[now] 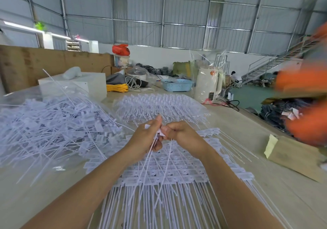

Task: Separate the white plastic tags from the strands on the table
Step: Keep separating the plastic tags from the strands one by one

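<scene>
Both my hands are raised over the table's middle, close together. My left hand (145, 138) grips a bunch of white strands (150, 158) that hang down toward me. My right hand (180, 134) pinches a small white plastic tag (161, 132) between the two hands. Under my forearms lies a flat sheet of joined tags with strands (168, 173) in rows. A loose heap of separated tags and strands (53, 127) fills a clear bag at the left. Another bundle of joined tags (159, 104) sits behind my hands.
A cardboard piece (293, 158) lies at the right table edge. At the back stand a white box (85, 85), yellow cable (117, 87), a blue basket (177, 85) and a white kettle (208, 85). Blurred orange shapes (304, 104) occupy the right side.
</scene>
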